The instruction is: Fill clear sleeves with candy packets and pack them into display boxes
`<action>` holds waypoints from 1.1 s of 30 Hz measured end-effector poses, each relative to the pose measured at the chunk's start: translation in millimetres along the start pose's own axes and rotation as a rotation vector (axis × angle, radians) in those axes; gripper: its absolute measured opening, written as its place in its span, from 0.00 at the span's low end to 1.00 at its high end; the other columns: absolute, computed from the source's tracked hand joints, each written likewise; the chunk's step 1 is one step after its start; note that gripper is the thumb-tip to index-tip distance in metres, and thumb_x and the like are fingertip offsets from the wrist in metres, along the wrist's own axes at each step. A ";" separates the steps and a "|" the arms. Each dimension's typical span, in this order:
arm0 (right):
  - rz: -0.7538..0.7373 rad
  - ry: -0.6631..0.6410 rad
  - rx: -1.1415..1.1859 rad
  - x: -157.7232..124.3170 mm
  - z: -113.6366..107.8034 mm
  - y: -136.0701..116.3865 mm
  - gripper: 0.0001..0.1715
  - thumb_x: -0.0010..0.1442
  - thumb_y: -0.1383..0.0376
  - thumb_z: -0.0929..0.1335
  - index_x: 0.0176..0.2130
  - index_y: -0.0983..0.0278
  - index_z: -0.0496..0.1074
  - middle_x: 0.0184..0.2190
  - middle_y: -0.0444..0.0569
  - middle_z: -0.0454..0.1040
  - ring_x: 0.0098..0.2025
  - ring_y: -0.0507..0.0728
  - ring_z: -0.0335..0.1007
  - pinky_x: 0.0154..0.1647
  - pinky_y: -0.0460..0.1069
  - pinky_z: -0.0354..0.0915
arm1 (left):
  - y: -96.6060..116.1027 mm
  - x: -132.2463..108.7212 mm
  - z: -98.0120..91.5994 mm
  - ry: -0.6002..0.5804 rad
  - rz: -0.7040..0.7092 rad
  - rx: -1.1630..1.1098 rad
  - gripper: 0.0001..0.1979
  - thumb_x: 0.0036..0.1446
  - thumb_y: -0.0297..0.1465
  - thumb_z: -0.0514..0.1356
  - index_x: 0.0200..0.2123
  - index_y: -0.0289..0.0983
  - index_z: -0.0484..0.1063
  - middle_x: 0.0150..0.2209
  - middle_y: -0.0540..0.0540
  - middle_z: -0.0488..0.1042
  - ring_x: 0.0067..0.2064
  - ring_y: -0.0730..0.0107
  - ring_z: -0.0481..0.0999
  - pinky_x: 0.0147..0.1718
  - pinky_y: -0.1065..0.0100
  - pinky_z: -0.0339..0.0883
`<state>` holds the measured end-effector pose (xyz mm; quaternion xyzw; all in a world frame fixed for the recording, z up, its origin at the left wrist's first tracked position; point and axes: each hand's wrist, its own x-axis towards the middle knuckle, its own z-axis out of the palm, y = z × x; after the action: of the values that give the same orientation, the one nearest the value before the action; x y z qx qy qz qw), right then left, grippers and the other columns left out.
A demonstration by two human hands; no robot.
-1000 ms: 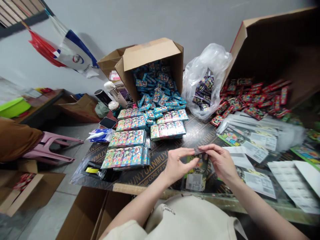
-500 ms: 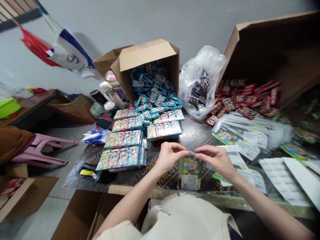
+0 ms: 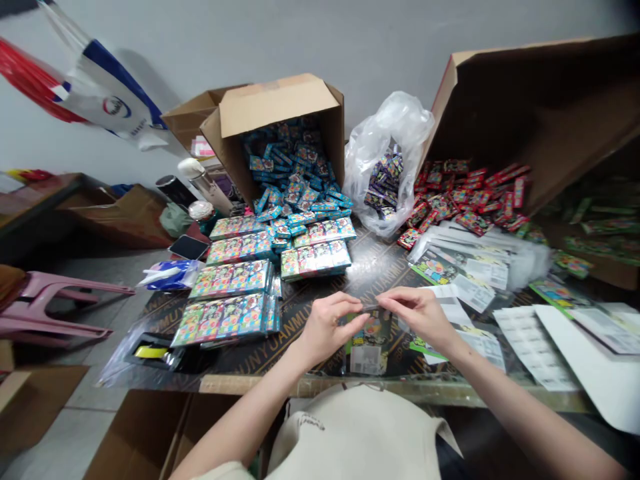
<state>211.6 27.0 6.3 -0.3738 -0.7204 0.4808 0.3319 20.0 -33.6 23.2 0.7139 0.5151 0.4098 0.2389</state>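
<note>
A clear plastic bag (image 3: 367, 360) with a printed black and green card in it lies at the table's front edge, below my hands. My right hand (image 3: 417, 317) pinches the bag's top edge between thumb and fingers. At the same edge, on the other side, my left hand (image 3: 330, 327) has its thumb and forefinger apart, the fingertips close to the film. Left of it stand stacks of wrapped multi-packs (image 3: 223, 313) of small colourful boxes. More printed bags (image 3: 457, 267) lie fanned out right of my right hand.
Behind the stacks, a tipped cardboard box (image 3: 280, 107) spills small blue boxes (image 3: 295, 187). A clear sack (image 3: 357, 153) holds purple packs; red packs (image 3: 467, 200) spill from a larger carton (image 3: 445, 113). White label sheets (image 3: 535, 347), a tape dispenser (image 3: 153, 351) and a phone (image 3: 189, 247) lie about.
My left thumb has parted from the forefinger near the bag's top edge. My right hand still pinches there. The whole view has shifted, with things sitting further left.
</note>
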 end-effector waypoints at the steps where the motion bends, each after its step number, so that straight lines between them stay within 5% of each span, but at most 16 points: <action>1: -0.061 0.036 -0.030 -5.3 2.6 0.6 0.10 0.54 0.60 0.66 0.32 0.62 0.76 0.32 0.49 0.77 0.33 0.56 0.72 0.38 0.51 0.67 | -0.8 -1.9 -0.1 0.001 0.023 0.027 0.06 0.52 0.31 0.59 0.31 0.35 0.74 0.34 0.43 0.76 0.35 0.70 0.74 0.36 0.70 0.67; 5: -0.225 0.009 -0.125 -15.5 1.5 2.7 0.14 0.56 0.61 0.65 0.43 0.59 0.73 0.45 0.49 0.72 0.46 0.58 0.68 0.50 0.55 0.62 | -4.5 -1.8 1.1 -0.039 0.059 0.100 0.07 0.55 0.30 0.55 0.33 0.36 0.73 0.33 0.44 0.74 0.34 0.71 0.73 0.34 0.70 0.67; 8: -0.173 0.104 -0.206 -4.8 -26.4 18.8 0.16 0.58 0.61 0.63 0.46 0.59 0.71 0.50 0.50 0.68 0.52 0.57 0.63 0.55 0.55 0.57 | -6.9 1.7 3.5 -0.116 0.080 0.163 0.12 0.57 0.28 0.52 0.42 0.40 0.72 0.34 0.45 0.72 0.34 0.72 0.72 0.33 0.71 0.67; 12: -0.028 0.374 -0.421 9.7 -77.9 64.7 0.15 0.56 0.61 0.64 0.42 0.62 0.72 0.44 0.51 0.72 0.49 0.59 0.64 0.53 0.57 0.57 | -10.6 5.5 4.3 -0.103 0.061 0.167 0.12 0.56 0.29 0.53 0.40 0.40 0.74 0.34 0.46 0.71 0.33 0.72 0.72 0.32 0.72 0.66; 16: 0.043 0.349 -0.480 6.4 -94.3 98.5 0.14 0.53 0.61 0.66 0.39 0.64 0.73 0.41 0.53 0.74 0.47 0.61 0.65 0.51 0.58 0.56 | -21.2 10.0 1.0 0.010 -0.087 0.031 0.09 0.54 0.30 0.56 0.35 0.37 0.75 0.30 0.47 0.71 0.32 0.72 0.72 0.31 0.71 0.66; 20: 0.072 0.294 -0.389 -6.3 -72.3 92.7 0.15 0.53 0.59 0.66 0.40 0.64 0.73 0.41 0.52 0.73 0.45 0.59 0.66 0.48 0.56 0.59 | -37.0 6.0 -3.2 0.206 -0.250 -0.074 0.07 0.50 0.31 0.59 0.30 0.36 0.75 0.28 0.48 0.72 0.30 0.71 0.72 0.29 0.71 0.65; 27: 0.272 -0.305 0.311 -33.6 25.8 65.0 0.27 0.51 0.58 0.68 0.50 0.62 0.65 0.39 0.49 0.73 0.38 0.55 0.69 0.39 0.49 0.65 | -41.6 -16.3 -11.7 0.521 -0.380 -0.076 0.07 0.47 0.32 0.62 0.28 0.34 0.75 0.28 0.48 0.73 0.30 0.71 0.71 0.29 0.71 0.65; 30: 0.258 -0.261 0.327 -29.6 62.0 56.7 0.21 0.51 0.58 0.68 0.44 0.63 0.69 0.32 0.45 0.73 0.33 0.53 0.68 0.35 0.48 0.65 | -29.0 -15.3 -22.3 0.681 -0.319 0.000 0.06 0.46 0.31 0.62 0.29 0.35 0.75 0.28 0.49 0.73 0.30 0.72 0.71 0.30 0.71 0.65; 33: 0.162 -0.164 0.295 -7.7 66.2 47.0 0.19 0.55 0.58 0.65 0.45 0.62 0.69 0.36 0.46 0.73 0.37 0.55 0.68 0.39 0.48 0.65 | -26.5 -17.6 -34.4 0.845 -0.318 0.099 0.07 0.46 0.32 0.62 0.31 0.35 0.75 0.29 0.49 0.73 0.31 0.72 0.72 0.30 0.70 0.66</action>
<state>170.3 3.0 -59.8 -0.3375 -0.6343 0.6351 0.2835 -25.2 -43.4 15.9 0.4067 0.6897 0.5981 0.0333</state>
